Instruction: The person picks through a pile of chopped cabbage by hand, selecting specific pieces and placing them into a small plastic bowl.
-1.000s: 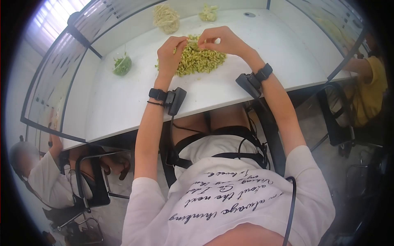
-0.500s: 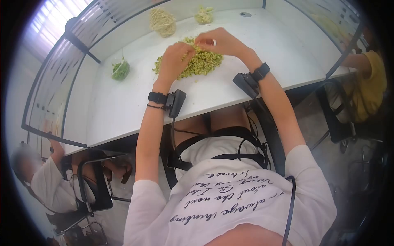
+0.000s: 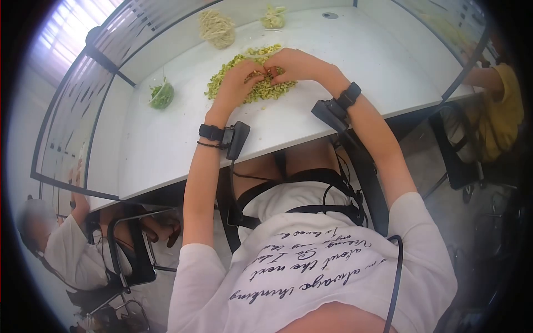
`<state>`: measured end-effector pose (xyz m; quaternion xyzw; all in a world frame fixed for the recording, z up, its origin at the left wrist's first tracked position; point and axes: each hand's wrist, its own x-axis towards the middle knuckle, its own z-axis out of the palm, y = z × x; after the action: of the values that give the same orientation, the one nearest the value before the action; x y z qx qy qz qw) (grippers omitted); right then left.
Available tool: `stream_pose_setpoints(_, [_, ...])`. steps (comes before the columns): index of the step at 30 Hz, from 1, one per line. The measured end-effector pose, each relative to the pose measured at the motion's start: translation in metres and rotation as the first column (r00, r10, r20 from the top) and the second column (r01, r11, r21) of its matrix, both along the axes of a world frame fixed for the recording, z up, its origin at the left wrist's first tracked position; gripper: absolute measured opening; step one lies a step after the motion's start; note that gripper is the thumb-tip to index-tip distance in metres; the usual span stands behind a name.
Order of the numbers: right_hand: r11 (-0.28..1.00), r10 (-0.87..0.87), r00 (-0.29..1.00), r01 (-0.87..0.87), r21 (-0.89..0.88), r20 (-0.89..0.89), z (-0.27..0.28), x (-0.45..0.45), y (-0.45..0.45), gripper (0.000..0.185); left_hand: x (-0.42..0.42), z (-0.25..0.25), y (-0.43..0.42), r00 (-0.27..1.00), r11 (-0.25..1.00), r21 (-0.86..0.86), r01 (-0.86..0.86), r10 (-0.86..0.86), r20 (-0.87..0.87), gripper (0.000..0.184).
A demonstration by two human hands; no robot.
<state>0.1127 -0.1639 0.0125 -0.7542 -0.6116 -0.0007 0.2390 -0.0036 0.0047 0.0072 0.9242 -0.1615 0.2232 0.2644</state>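
A pile of small yellow-green pieces (image 3: 225, 79), too small to name surely, is spread on the white table. Over its middle, my left hand (image 3: 240, 82) has its fingers bent and closed, thumb toward the fingertips. My right hand (image 3: 300, 65) reaches in from the other side, its fingers curled down and pinched close to the left fingertips. The two sets of fingertips nearly meet just above the pile. Whatever sits between them is too small to make out. A black strapped device is on each wrist.
Behind the pile stand a bundle of pale strands (image 3: 217, 30) and a small pale-green bundle (image 3: 273, 18). A clear bag of greens (image 3: 161, 95) lies at left. Low partitions (image 3: 66, 105) enclose the table (image 3: 150, 166). People sit at both sides, one in yellow (image 3: 502, 111).
My right hand has come down and slightly left, its fingers curling further toward the pile. My left hand has stayed nearly in place, its fingertips now closer to the right ones.
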Motion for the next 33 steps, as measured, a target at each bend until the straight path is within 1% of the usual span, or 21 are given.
stream_pose_setpoints(1, [1.0, -0.016, 1.0, 0.016, -0.006, -0.01, 0.0009, -0.0022, 0.0003, 0.021, -0.0007, 0.0015, -0.0009, 1.0, 0.999, -0.034, -0.018, 0.018, 0.001, 0.019])
stream_pose_setpoints(4, [0.999, -0.053, 0.998, 0.052, -0.006, -0.036, 0.003, -0.0058, -0.0003, 0.022, 0.0059, -0.0056, 0.0024, 0.999, 0.974, -0.226, 0.004, 0.007, 0.046, 0.019])
stream_pose_setpoints(8, [0.997, -0.062, 0.995, 0.066, 0.05, -0.074, 0.0019, -0.0045, 0.0014, 0.023, 0.0062, -0.0077, 0.0036, 0.999, 0.955, -0.292, 0.04, -0.033, 0.027, 0.023])
stream_pose_setpoints(11, [0.995, -0.053, 0.994, 0.06, 0.077, -0.097, -0.0014, -0.0016, 0.0039, 0.023, 0.0045, -0.0062, 0.0025, 0.999, 0.949, -0.311, 0.051, -0.048, 0.018, 0.025])
stream_pose_setpoints(15, [0.996, -0.061, 0.987, 0.07, 0.058, -0.15, -0.0019, -0.0026, 0.0053, 0.024, 0.0022, -0.0027, -0.0006, 1.0, 0.946, -0.325, -0.01, 0.001, -0.029, 0.025])
stream_pose_setpoints(18, [0.996, -0.036, 0.986, 0.049, 0.072, -0.162, -0.0043, -0.0003, 0.007, 0.023, 0.0057, -0.0076, 0.0045, 0.999, 0.934, -0.353, 0.05, -0.05, 0.009, 0.022])
stream_pose_setpoints(20, [0.996, -0.033, 0.988, 0.044, 0.073, -0.15, -0.0037, -0.0026, 0.0065, 0.022, 0.0046, -0.0073, 0.0041, 0.998, 0.944, -0.325, 0.057, -0.051, 0.027, 0.017])
stream_pose_setpoints(24, [0.998, -0.022, 0.981, 0.034, 0.058, -0.195, 0.0002, -0.0062, 0.0057, 0.021, 0.0033, -0.0039, 0.0031, 0.999, 0.952, -0.304, 0.046, -0.042, 0.018, 0.01])
stream_pose_setpoints(25, [0.997, -0.022, 0.977, 0.036, 0.063, -0.212, -0.0009, -0.0057, 0.0059, 0.021, 0.0041, -0.0057, 0.0032, 0.998, 0.952, -0.302, 0.049, -0.037, 0.045, 0.011])
stream_pose_setpoints(26, [0.997, -0.022, 0.973, 0.039, 0.067, -0.229, -0.0018, -0.0054, 0.006, 0.021, 0.0047, -0.0064, 0.0041, 0.998, 0.966, -0.257, 0.028, -0.013, 0.061, 0.011])
stream_pose_setpoints(28, [0.996, -0.025, 0.975, 0.044, 0.079, -0.221, -0.0024, -0.0047, 0.006, 0.02, 0.0058, -0.0071, 0.0062, 0.995, 0.986, -0.165, -0.016, 0.032, 0.096, 0.012])
stream_pose_setpoints(29, [0.995, -0.027, 0.976, 0.046, 0.086, -0.217, -0.0023, -0.0044, 0.0059, 0.02, 0.0056, -0.0073, 0.0062, 0.994, 0.984, -0.178, -0.018, 0.037, 0.101, 0.013])
stream_pose_setpoints(33, [0.996, -0.045, 0.995, 0.052, 0.07, -0.092, 0.0031, -0.0095, 0.002, 0.02, 0.0026, -0.0035, 0.0019, 0.992, 0.976, -0.211, -0.044, 0.067, 0.106, 0.015])
